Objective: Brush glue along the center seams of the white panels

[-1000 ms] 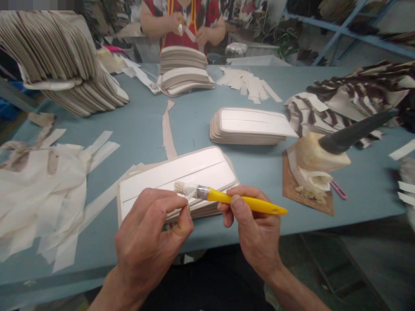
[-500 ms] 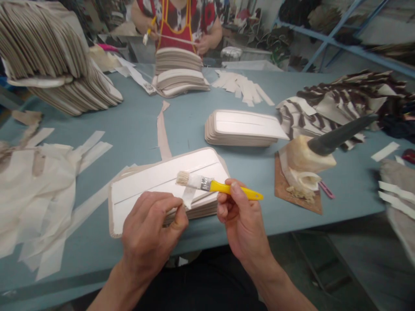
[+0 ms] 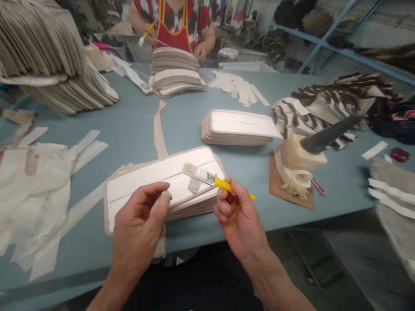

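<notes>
My right hand (image 3: 240,211) grips a yellow-handled paintbrush (image 3: 223,185), its pale, caked bristles pointing left. Beneath the bristles lies a stack of long rounded panels (image 3: 155,172), white on top with beige edges and a slit along the length. A small translucent patch shows on the top panel below the brush. Over the stack's near left side is my left hand (image 3: 139,216), thumb and forefinger apart with nothing visible between them. Some pale residue sits on the thumb tip. Below this hand, a beige strip (image 3: 161,246) hangs at the table edge.
A second panel stack (image 3: 240,123) lies beyond, and a glue-crusted container (image 3: 298,153) with a dark handle stands right on a brown board. Pale strips (image 3: 42,190) cover the left, below tall panel piles (image 3: 39,43). Across the table, a person in a red apron (image 3: 175,36) holds another brush.
My left thumb and forefinger have parted from their pinch, and that hand has drawn back left. The brush has tilted, its bristles higher and its handle end lower. The view has shifted slightly.
</notes>
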The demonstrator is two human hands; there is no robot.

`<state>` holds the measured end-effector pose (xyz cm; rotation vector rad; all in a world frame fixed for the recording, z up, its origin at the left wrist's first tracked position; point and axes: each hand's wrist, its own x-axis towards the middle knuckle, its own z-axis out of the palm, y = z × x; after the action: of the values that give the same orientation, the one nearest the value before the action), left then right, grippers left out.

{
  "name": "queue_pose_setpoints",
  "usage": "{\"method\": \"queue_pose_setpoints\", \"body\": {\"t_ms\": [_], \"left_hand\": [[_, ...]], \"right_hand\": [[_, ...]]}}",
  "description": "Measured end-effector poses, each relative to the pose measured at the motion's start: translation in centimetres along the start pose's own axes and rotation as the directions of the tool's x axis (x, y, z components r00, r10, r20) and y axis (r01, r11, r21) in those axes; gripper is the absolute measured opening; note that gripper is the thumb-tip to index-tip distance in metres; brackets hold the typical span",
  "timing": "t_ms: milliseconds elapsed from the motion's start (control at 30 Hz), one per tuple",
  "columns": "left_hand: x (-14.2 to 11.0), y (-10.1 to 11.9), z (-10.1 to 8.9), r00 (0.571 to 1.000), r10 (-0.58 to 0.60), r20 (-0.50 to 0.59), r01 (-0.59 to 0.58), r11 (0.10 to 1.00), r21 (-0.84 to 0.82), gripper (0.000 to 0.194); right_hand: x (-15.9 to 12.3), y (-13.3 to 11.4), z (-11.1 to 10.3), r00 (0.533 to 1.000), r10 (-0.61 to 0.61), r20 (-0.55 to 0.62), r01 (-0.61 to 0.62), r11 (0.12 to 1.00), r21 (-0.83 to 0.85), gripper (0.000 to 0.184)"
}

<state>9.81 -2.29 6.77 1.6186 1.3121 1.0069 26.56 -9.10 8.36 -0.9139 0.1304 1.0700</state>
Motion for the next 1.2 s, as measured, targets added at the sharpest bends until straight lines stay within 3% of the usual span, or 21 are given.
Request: {"method": "queue_pose_setpoints", "body": {"t_ms": [100, 200, 300, 467, 633, 900, 1200], "left_hand": [[0.2, -0.3, 0.1, 0.968, -0.16, 0.195, 0.196, 0.964, -0.18, 0.052], [0.2, -0.3, 0.1, 0.925, -0.158, 0.346, 0.227, 0.959, -0.17, 0.05], [0.0, 0.3, 0.0, 0.896, -0.155, 0.415, 0.208, 0.974, -0.087, 0.047], [0.1, 1.5, 0.2, 0.925, -0.124, 0.36, 0.141, 0.99, -0.021, 0.039], [1.0, 0.7, -0.1, 0.946, -0.028, 0.324, 0.034, 0.999, -0.013, 0.035], [3.6, 0.8, -2.0, 0.924, 0.123, 0.361, -0.128, 0.992, -0.01, 0.026], [4.5, 1.6, -3.4, 0.886, 0.283, 0.368, -0.304, 0.953, -0.001, 0.018]], "right_hand": [[-0.3, 0.0, 0.1, 1.0, 0.012, -0.003, -0.012, 1.0, -0.008, 0.062], [-0.5, 0.2, 0.0, 1.0, 0.016, 0.008, -0.016, 1.0, -0.013, 0.063], [-0.6, 0.2, -0.1, 1.0, 0.007, 0.031, -0.006, 1.0, -0.018, 0.061], [-0.7, 0.2, -0.1, 0.998, -0.001, 0.061, 0.002, 1.0, -0.024, 0.059], [-0.8, 0.1, -0.4, 0.99, 0.026, 0.138, -0.02, 0.999, -0.046, 0.055], [-0.9, 0.1, -1.7, 0.939, 0.05, 0.34, -0.002, 0.99, -0.14, 0.046], [-1.3, 0.1, -2.6, 0.878, 0.103, 0.468, 0.03, 0.963, -0.269, 0.041]]}}
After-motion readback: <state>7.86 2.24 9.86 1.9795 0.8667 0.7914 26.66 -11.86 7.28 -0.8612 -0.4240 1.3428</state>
